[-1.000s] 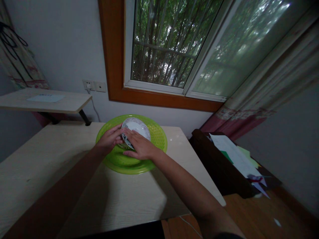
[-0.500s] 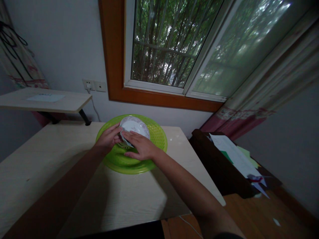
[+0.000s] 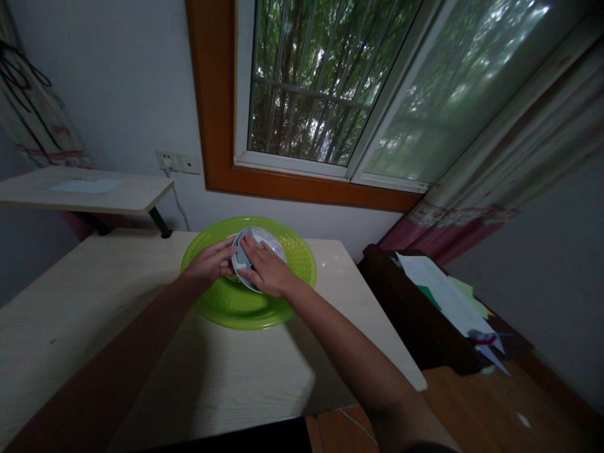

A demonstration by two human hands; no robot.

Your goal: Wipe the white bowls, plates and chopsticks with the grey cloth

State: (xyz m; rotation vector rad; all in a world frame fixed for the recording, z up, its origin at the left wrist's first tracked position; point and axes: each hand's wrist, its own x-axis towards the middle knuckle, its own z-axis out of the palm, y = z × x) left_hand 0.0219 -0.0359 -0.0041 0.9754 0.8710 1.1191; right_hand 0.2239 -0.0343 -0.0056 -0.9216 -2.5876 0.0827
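A white bowl (image 3: 276,244) with a faint pattern is held tilted above the green plastic basket (image 3: 255,319). My left hand (image 3: 210,265) grips the bowl's left rim, with the fingers partly behind it. Across the bowl's inside lies my right hand (image 3: 267,267), its fingers pressing a grey-green cloth (image 3: 242,257) against the left part of the inner surface. Part of the cloth is hidden under those fingers.
The basket stands on a pale wooden table (image 3: 245,371) below a window. A raised shelf (image 3: 127,198) with a paper on it is at the left. Right of the table, a dark cabinet (image 3: 391,302) carries papers (image 3: 443,292).
My right hand and the cloth have moved from the bowl's near left rim to its inside. The bowl has turned and shifted slightly nearer to me; my left hand still holds it.
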